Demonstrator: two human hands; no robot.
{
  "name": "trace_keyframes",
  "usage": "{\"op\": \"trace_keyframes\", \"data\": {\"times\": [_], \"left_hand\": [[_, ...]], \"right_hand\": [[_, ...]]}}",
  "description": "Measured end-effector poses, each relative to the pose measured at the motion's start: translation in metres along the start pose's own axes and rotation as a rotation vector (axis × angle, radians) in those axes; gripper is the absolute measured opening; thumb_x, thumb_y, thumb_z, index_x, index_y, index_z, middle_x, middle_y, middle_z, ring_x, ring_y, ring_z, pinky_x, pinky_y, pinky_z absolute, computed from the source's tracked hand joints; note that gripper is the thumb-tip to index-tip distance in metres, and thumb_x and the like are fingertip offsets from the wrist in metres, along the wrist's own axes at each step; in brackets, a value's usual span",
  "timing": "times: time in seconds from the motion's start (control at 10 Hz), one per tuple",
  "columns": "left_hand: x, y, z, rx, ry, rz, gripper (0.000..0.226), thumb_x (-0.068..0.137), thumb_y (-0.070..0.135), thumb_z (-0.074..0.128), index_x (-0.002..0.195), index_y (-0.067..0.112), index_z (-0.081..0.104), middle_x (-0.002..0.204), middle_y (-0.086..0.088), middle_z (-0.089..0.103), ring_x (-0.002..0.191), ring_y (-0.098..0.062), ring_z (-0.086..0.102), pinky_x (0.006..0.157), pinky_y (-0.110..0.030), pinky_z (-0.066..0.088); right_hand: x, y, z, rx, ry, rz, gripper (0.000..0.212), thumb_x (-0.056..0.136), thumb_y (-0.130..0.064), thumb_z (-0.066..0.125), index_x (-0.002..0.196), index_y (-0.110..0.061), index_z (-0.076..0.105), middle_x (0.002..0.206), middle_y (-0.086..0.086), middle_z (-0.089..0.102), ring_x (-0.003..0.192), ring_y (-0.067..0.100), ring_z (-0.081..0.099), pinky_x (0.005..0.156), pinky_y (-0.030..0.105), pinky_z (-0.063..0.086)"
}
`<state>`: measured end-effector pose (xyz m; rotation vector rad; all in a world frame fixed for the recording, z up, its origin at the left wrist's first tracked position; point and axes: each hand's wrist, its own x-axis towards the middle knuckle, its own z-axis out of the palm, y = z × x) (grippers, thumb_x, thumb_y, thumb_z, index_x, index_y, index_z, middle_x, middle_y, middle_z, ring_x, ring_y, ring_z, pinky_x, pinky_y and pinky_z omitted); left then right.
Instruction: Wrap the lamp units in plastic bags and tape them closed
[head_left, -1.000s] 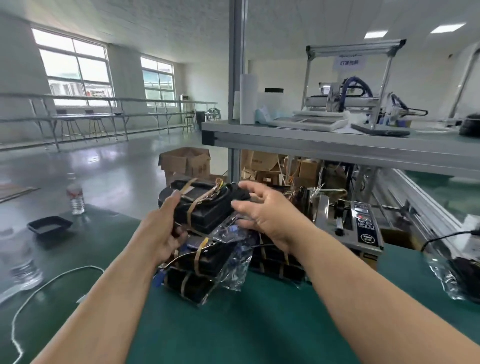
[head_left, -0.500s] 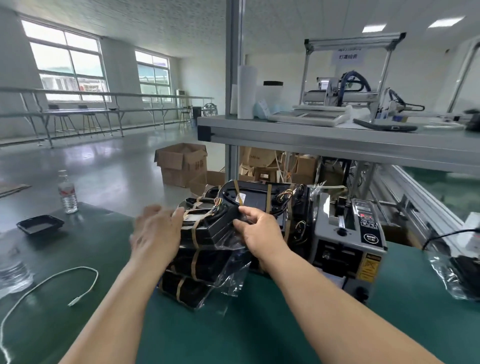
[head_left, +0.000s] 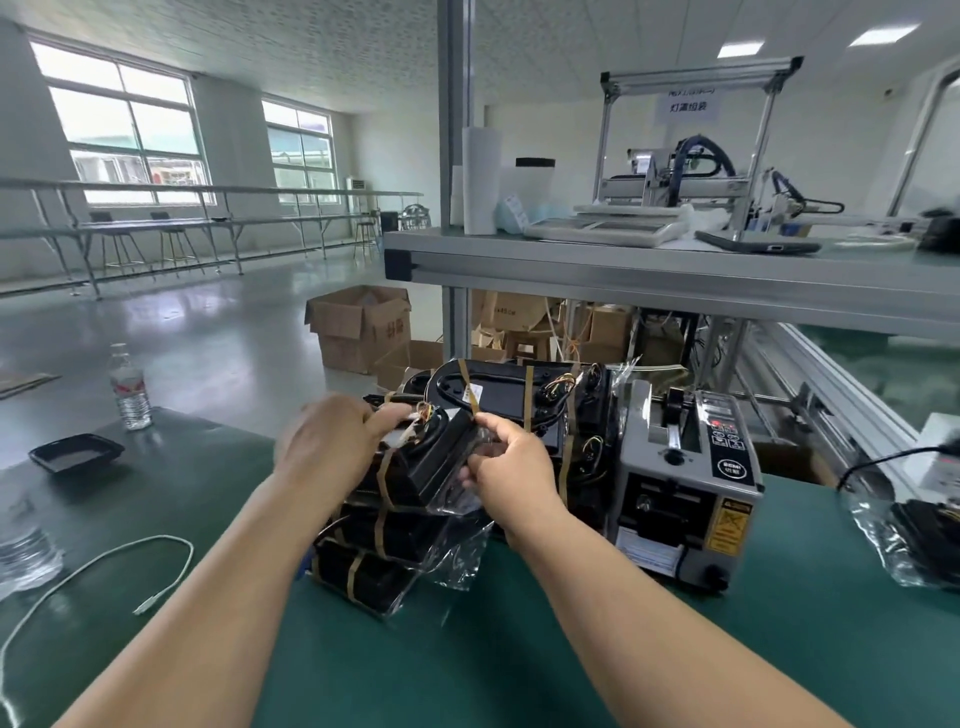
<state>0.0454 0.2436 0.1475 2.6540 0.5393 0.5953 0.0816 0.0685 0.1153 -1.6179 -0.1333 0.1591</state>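
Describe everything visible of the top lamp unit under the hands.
The lamp unit is a black plastic housing banded with brown tape, with coloured wires at its upper end. It lies tilted on top of a stack of similar units, partly in a clear bag. The blurred left hand lies on its left end; the right hand pinches the bag beside it.

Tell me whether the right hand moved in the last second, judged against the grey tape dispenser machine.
Yes. The right hand dropped from level with the grey tape dispenser machine's top to lower beside it, now pinching the clear plastic bag.
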Motion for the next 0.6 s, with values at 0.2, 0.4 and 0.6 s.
{"op": "trace_keyframes", "data": {"times": [0.2, 0.4, 0.6], "left_hand": [[-0.009, -0.005, 0.022, -0.069, 0.038, -0.025, 0.040, 0.091, 0.066, 0.049, 0.106, 0.032, 0.065, 0.101, 0.002, 0.050, 0.088, -0.026, 0.054, 0.082, -0.041, 0.047], [-0.011, -0.001, 0.017, -0.067, -0.004, -0.050, 0.038, 0.093, 0.062, 0.050, 0.108, 0.029, 0.065, 0.109, -0.002, 0.052, 0.090, -0.026, 0.052, 0.085, -0.041, 0.047], [-0.028, 0.012, -0.003, -0.078, 0.164, -0.001, 0.033, 0.096, 0.048, 0.053, 0.110, 0.023, 0.069, 0.105, 0.000, 0.042, 0.094, -0.022, 0.046, 0.088, -0.041, 0.045]], "right_hand": [[-0.007, 0.007, -0.008, 0.057, -0.014, 0.032, 0.066, 0.090, 0.019, 0.047, 0.142, -0.020, 0.052, 0.105, 0.005, 0.062, 0.069, 0.010, 0.063, 0.064, 0.021, 0.058], [-0.018, 0.012, -0.022, -0.102, 0.003, -0.038, 0.054, 0.092, -0.001, 0.058, 0.143, -0.019, 0.052, 0.102, -0.006, 0.065, 0.090, 0.015, 0.068, 0.086, 0.035, 0.059], [-0.048, 0.001, -0.070, -0.153, 0.102, -0.144, 0.048, 0.097, -0.013, 0.058, 0.143, -0.026, 0.051, 0.120, -0.013, 0.057, 0.084, -0.003, 0.058, 0.056, 0.007, 0.046]]}}
